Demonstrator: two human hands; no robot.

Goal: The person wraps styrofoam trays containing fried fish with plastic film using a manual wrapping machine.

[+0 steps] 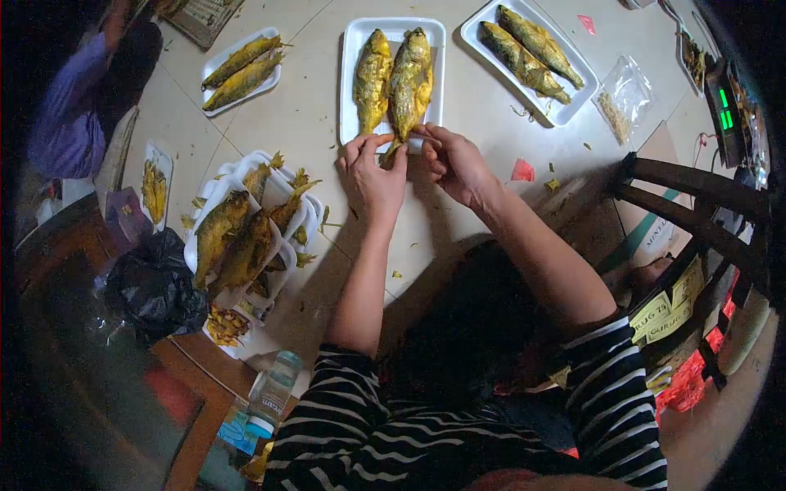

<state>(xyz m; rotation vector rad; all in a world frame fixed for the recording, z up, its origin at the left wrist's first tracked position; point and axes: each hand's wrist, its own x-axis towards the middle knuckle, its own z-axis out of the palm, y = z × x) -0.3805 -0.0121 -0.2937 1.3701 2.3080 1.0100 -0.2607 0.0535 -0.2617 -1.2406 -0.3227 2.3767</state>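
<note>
Two yellow cooked fish, a left one (372, 82) and a right one (411, 83), lie side by side on a white foam tray (347, 90) at the top centre. At the tray's near edge, my left hand (378, 173) has its fingers bent around the tail end of the right fish, the thumb close to the tail. My right hand (455, 166) is at the near right corner, its thumb and forefinger together by the same tail and the other fingers curled. Whether the right fingertips hold part of the tail is too small to tell.
More fish trays stand at the upper left (275, 80) and upper right (557, 120). Stacked trays with fish (223, 233), a black bag (155, 282) and a bottle (274, 393) are left. A plastic bag (629, 94), scale (725, 110) and chair (696, 178) are right. Another person's sleeve (72, 123) shows upper left.
</note>
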